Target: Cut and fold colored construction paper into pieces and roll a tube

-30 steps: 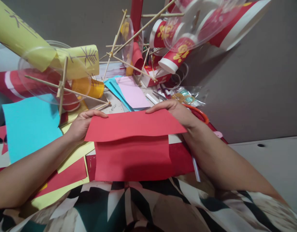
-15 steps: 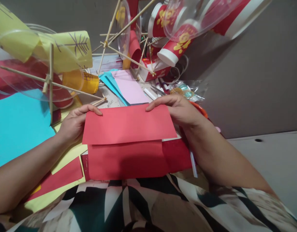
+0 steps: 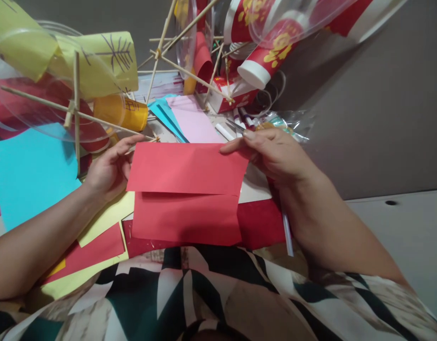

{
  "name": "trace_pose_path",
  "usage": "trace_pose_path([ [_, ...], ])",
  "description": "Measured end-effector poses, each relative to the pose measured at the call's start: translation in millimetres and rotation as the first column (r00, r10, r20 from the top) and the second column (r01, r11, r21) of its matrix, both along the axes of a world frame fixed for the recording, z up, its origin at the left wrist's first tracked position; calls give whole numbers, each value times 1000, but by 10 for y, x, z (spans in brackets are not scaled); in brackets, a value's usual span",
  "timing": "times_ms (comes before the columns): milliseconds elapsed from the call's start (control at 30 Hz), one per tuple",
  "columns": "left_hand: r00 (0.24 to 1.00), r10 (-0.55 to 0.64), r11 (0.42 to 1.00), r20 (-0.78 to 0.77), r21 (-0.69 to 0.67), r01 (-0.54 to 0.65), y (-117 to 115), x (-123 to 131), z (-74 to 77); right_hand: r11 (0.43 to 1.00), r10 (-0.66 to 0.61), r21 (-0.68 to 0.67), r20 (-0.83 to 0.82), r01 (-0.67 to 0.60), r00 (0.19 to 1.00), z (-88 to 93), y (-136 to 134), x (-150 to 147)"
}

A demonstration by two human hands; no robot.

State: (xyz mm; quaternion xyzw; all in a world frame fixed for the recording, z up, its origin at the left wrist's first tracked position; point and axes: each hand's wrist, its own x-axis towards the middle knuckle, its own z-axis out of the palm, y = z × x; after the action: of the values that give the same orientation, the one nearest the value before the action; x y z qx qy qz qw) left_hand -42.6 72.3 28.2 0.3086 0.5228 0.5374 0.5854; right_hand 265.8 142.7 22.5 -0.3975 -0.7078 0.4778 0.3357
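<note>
A folded sheet of red paper (image 3: 186, 218) is in front of me, its upper flap (image 3: 183, 168) lying over the longer back layer. My right hand (image 3: 271, 154) grips the top right corner, one fingertip pressing on the front. At the left edge, my left hand (image 3: 110, 168) is loosely curved with fingers apart. Its fingertips reach toward the top left corner, and some are partly hidden by the paper. Under the sheet lies darker red material (image 3: 261, 222). Scissors (image 3: 236, 125) show their blades just beyond my right hand.
Blue paper (image 3: 33, 175) and yellow paper (image 3: 108, 218) lie at left. Stick frames (image 3: 158, 54) with clear plastic discs stand at the back. Red paper cups (image 3: 271, 52), a red-and-white box (image 3: 229, 97), pink paper (image 3: 192, 118) and a plastic bag (image 3: 293, 125) are beyond the sheet.
My left thumb has come off the front of the paper, and that hand has loosened at the left edge. My right hand has shifted its grip at the right corner.
</note>
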Motion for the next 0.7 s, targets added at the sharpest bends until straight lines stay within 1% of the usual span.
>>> trace_pose_path([
  [67,999,-28,999,28,-29,28,-3,11,-19,1000,-20,4,-10,20,1000,11,-36,4],
  [133,997,-65,997,32,-38,66,-22,20,-36,999,-5,32,7,5,1000,43,-78,6],
  [233,996,-94,995,9,-37,94,-53,19,-61,995,70,61,51,-73,996,98,-125,4],
  [400,991,-137,989,16,-50,137,-59,-10,-98,962,264,48,111,-270,958,147,-130,6],
  [467,991,-127,991,36,-39,128,-52,-10,-107,958,277,46,123,-284,953,155,-130,13],
  [533,991,-124,992,56,-17,125,-48,-3,-116,978,192,67,88,-198,977,180,-146,15],
  [600,992,-115,993,56,16,115,-49,2,-125,994,41,102,22,-43,999,249,-185,5],
  [667,995,-91,994,29,57,89,-57,3,-130,985,-86,151,-6,86,996,373,-240,-28],
  [700,997,-77,994,7,78,76,-64,3,-130,979,-113,175,10,109,994,450,-267,-57],
])
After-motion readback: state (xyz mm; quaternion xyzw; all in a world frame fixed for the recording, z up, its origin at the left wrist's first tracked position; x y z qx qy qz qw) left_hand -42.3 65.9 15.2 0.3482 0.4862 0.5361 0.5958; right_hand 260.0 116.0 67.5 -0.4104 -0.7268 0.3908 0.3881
